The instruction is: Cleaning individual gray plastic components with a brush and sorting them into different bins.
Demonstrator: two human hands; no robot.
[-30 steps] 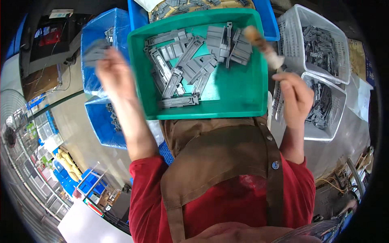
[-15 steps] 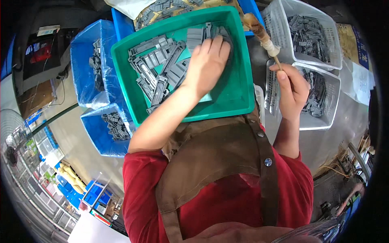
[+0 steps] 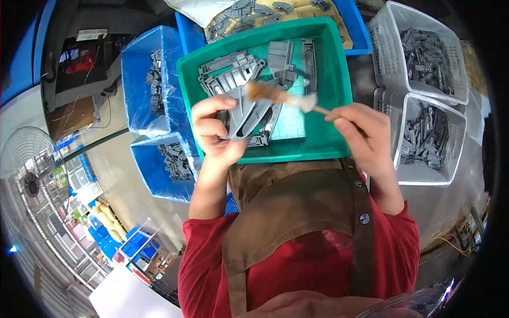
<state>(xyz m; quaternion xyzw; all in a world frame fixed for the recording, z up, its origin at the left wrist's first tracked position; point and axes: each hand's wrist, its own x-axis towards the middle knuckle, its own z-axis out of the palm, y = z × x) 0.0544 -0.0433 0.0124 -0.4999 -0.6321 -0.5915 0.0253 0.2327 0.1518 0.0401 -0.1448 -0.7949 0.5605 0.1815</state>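
Note:
My left hand (image 3: 218, 132) grips a grey plastic part (image 3: 246, 114) with a slot in its near end, raised over the left half of a green tray (image 3: 331, 135). In my right hand (image 3: 366, 132), thumb and fingers pinch the thin wooden handle of a brush (image 3: 286, 98). Its head is brown and stained, with a whitish wrapping below, and it is blurred by motion. The brown tip is at the upper end of the held part; whether they touch I cannot tell. Several more grey parts (image 3: 280, 55) lie in the tray, some hidden behind my left hand and the held part.
Two blue plastic-lined bins (image 3: 140, 45) (image 3: 146, 172) with small grey pieces stand at the left. Two white crates (image 3: 379, 47) (image 3: 456, 143) of grey pieces stand at the right. Behind the tray is a blue box (image 3: 362, 37) with grey parts on brown paper. A fan (image 3: 32, 183) stands far left.
My left hand has come out of the tray's far side, nearer to me, with a grey part in it. The brush has swung left from beside the tray to over it.

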